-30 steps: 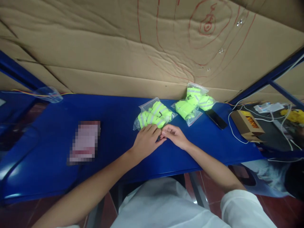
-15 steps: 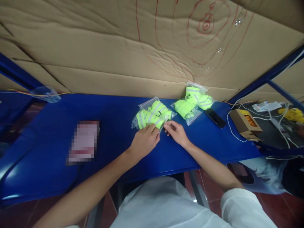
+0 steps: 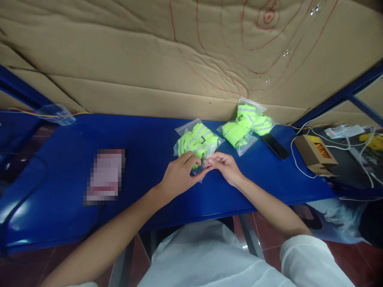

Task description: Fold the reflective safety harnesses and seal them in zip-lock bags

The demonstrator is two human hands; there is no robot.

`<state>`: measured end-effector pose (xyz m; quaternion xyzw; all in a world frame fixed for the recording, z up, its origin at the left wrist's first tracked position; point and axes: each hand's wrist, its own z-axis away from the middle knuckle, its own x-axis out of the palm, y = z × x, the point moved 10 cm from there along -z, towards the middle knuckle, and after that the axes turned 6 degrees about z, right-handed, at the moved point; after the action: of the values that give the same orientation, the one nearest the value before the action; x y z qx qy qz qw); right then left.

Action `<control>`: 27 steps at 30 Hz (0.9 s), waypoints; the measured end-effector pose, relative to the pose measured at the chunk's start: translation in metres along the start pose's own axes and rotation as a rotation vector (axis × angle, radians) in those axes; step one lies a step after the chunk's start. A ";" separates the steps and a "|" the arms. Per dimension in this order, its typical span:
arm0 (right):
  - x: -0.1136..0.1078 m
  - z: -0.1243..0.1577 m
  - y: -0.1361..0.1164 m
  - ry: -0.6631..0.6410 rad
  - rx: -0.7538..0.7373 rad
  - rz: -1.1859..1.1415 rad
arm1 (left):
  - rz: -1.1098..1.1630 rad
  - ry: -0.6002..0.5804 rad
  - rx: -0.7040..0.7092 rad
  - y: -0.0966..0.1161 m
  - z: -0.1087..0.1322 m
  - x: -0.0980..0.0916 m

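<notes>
A clear zip bag (image 3: 184, 128) holding a folded neon-yellow garment (image 3: 206, 136) with grey reflective strips lies on the blue table, its near edge between my hands. Over the bag's near left side, my left hand (image 3: 179, 171) is closed, its fingers curled on the plastic and its thumb stretched toward the right fingertips. Pinching the near right corner of the plastic is my right hand (image 3: 226, 167), thumb against fingers. The fingertips partly hide the bag's edge. Behind to the right lie more bagged neon garments (image 3: 236, 133).
A black phone (image 3: 275, 146) lies beside the bags, near an open cardboard box (image 3: 315, 155) and white cables. A pixelated flat item (image 3: 104, 175) is on the left of the blue table (image 3: 143, 159). Cardboard (image 3: 125, 59) rises behind. A clear plastic cup (image 3: 58, 114) lies at the back left.
My left thumb has stretched rightward to the right fingertips, and its fingers have spread from the thumb. The bag has shifted slightly right. The camera view has tilted a little.
</notes>
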<state>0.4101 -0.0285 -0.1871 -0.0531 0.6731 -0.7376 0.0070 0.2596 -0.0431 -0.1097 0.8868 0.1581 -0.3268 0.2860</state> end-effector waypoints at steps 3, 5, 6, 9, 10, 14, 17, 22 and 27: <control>0.000 0.002 -0.004 -0.013 -0.007 -0.020 | 0.105 -0.003 0.010 0.005 -0.002 -0.005; 0.000 0.004 -0.009 -0.020 -0.017 -0.026 | 0.200 -0.008 0.047 0.012 -0.003 -0.009; 0.001 0.005 -0.011 -0.023 -0.021 -0.029 | 0.238 -0.005 0.060 0.015 -0.004 -0.011; 0.003 0.012 -0.020 -0.004 -0.064 -0.006 | 0.237 0.025 0.085 0.020 -0.002 -0.016; 0.003 0.015 -0.024 0.018 -0.089 0.018 | 0.199 0.027 0.099 0.022 -0.002 -0.016; 0.000 0.029 -0.036 0.160 -0.205 0.169 | 0.132 -0.001 0.071 0.018 -0.001 -0.010; 0.001 0.034 -0.041 0.196 -0.258 0.275 | 0.320 -0.084 -0.100 0.001 -0.005 -0.003; 0.006 0.034 -0.041 0.106 -0.246 0.237 | 0.735 -0.168 -0.287 -0.010 -0.010 0.008; 0.004 0.036 -0.046 0.111 -0.265 0.333 | 0.806 -0.148 -0.358 -0.015 -0.008 0.012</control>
<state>0.4125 -0.0601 -0.1381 0.0989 0.7631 -0.6330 0.0845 0.2652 -0.0256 -0.1187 0.7884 -0.1669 -0.2192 0.5500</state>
